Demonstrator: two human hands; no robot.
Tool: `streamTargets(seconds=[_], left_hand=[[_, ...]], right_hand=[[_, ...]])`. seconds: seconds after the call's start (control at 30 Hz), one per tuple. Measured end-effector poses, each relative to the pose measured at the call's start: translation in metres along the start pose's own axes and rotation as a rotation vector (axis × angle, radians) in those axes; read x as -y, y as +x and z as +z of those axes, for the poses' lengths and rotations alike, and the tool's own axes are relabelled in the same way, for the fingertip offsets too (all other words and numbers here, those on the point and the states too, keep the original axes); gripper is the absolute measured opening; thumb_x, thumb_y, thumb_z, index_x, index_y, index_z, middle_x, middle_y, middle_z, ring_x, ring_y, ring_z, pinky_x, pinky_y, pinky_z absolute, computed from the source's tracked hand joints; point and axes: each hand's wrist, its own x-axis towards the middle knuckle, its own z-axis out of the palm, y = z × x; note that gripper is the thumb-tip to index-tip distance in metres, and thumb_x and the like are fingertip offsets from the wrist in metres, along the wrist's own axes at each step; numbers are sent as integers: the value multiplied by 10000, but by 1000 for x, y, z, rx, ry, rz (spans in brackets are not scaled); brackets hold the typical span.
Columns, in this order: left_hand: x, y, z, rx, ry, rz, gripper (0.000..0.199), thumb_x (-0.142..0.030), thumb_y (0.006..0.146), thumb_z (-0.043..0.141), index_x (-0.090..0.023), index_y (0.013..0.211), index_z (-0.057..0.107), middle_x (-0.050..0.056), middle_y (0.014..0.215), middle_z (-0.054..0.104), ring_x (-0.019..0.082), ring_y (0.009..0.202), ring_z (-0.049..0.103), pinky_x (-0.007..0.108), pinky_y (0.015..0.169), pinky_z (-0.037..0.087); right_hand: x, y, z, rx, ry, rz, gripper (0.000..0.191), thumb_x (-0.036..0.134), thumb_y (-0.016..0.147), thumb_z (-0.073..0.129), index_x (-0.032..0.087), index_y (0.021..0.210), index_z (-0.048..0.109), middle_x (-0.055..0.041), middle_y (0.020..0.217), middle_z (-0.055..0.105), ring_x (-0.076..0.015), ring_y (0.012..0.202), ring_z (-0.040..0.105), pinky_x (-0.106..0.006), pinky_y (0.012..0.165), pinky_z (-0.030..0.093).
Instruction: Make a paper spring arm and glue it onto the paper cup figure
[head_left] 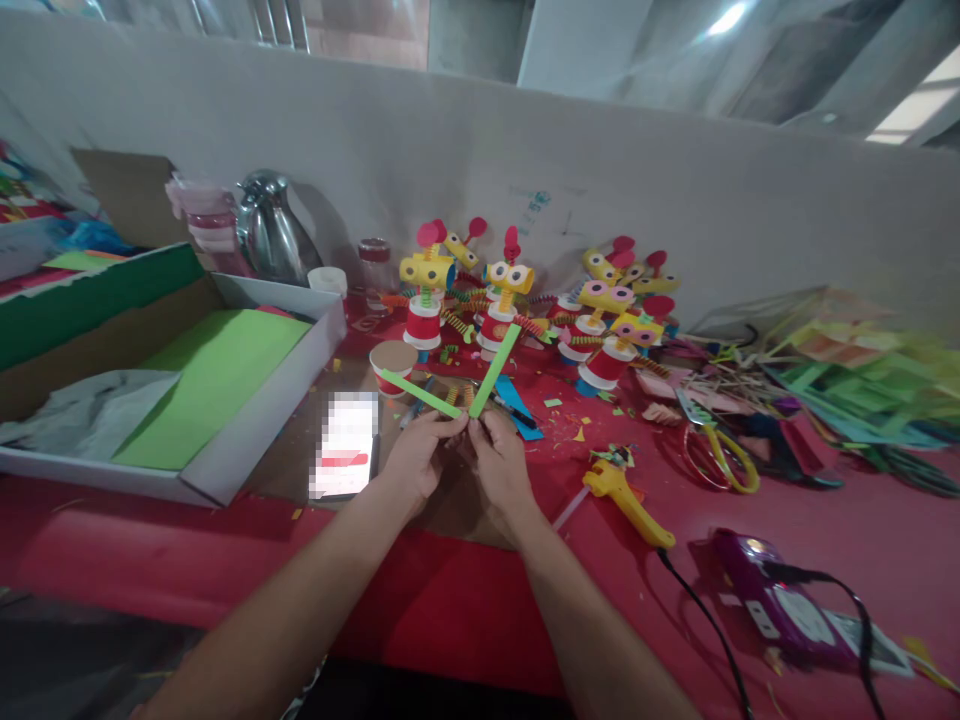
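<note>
Our left hand (pixel 418 455) and right hand (pixel 501 460) each pinch one of two green strips (pixel 496 370), which meet in a V at our fingertips above the brown board (pixel 457 510). One phone (pixel 346 445) lies left of them; one red-and-white cup (pixel 394 368) stands just beyond. The open white box (pixel 262 430) holds green sheet material (pixel 217 380) and crumpled pale paper (pixel 90 415). Farther back on the bench (pixel 450 610) we count one metal jug (pixel 276 235) and at least six cup figures (pixel 501 325). One yellow glue gun (pixel 626 502) lies right.
</note>
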Motion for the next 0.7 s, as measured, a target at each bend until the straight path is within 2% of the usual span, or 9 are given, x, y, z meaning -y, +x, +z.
streamTargets(seconds=[0.17,0.4,0.53,0.63,0.7], left_hand=[[1,-2,2,38,82,126,206,-153,526,837,-138,581,640,-31,564,552,81,571,475,246,621,388],[0,-4,1,19,141,127,226,-217,506,861,-130,589,670,-7,577,589,105,592,510,274,646,391],[-1,-1,-1,24,99,107,249,-216,479,874,-130,649,713,16,621,651,127,625,559,280,669,421],[0,1,-3,9,104,110,251,-209,467,878,-126,638,714,14,604,641,119,611,549,271,650,420],[0,2,-4,-1,122,125,248,-206,463,878,-125,626,709,10,599,632,108,596,537,257,619,404]], right_hand=[[8,0,-2,-32,165,3,332,448,887,522,229,640,485,40,625,477,-137,601,424,-260,573,332],[3,3,-1,-44,215,24,317,446,855,576,227,642,493,46,608,452,-132,579,394,-265,561,326],[4,2,3,-28,367,81,224,432,826,617,228,746,571,23,687,559,-155,649,514,-288,630,433],[4,1,4,-113,395,42,184,393,800,660,236,875,603,3,821,631,-171,749,590,-318,723,492],[4,1,3,-135,368,5,171,373,795,667,230,876,620,-4,840,649,-173,763,606,-323,740,502]])
